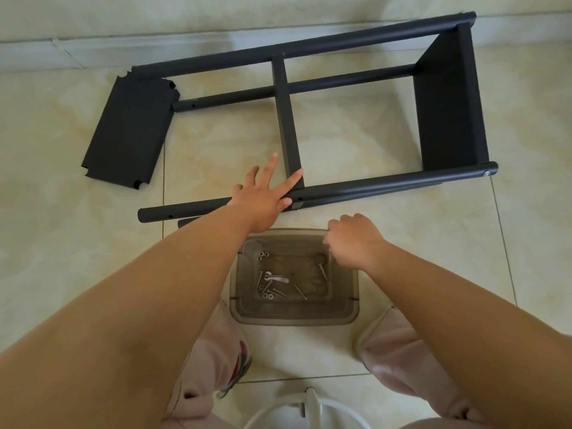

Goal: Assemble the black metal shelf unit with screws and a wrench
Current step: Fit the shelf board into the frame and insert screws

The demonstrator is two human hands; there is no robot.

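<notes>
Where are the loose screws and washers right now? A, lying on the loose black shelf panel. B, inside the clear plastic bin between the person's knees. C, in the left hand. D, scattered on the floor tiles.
B: the screws and washers lie on the bottom of the clear plastic bin, whose rim the right hand is at, while the left hand rests open on the black frame tube.

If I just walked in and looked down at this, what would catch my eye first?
Probably the half-built black shelf frame lying on the pale tiled floor, a loose black panel at its left end. Nearer, the left hand rests spread on the front tube, while the right hand curls over a clear box of screws.
</notes>
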